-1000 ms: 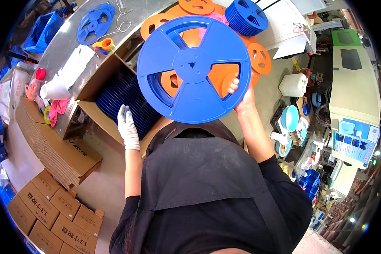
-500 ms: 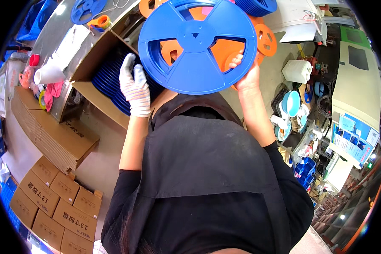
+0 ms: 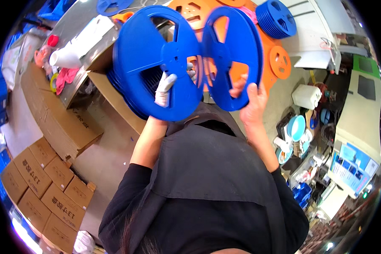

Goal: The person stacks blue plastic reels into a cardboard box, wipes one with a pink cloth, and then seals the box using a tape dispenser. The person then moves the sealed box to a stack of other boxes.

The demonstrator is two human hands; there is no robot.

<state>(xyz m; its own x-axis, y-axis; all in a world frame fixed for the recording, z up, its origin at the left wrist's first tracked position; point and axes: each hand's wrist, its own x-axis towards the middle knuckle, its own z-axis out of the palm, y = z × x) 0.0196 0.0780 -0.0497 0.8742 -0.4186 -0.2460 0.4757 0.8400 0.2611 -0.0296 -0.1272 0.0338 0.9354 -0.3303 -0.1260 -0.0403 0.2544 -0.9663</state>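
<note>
Bold dark characters, with smaller lines of print, run across the brown cartons [image 3: 44,186] stacked at lower left. More dark print marks the bundle of flat cardboard [image 3: 51,108] just above them. On the right, a blue and white notice [image 3: 353,167] hangs on the pale machine [image 3: 357,114]; its small text is too tiny to make out.

The left hand [image 3: 164,89], in a white glove, is closed round a spoke of the left blue disc [image 3: 171,53], showing through the cutouts on either side; part of the hand is hidden behind the disc. The bare right hand [image 3: 252,99] pinches the rim of the right blue disc [image 3: 222,53], fingers through a cutout and thumb on the outer edge. Both discs are held up in front of the apron [image 3: 216,161], side by side and tilted; whether their edges touch I cannot tell. Orange discs [image 3: 279,62] lie beyond, and an open box [image 3: 117,101] of blue discs stands behind the left one.
</note>
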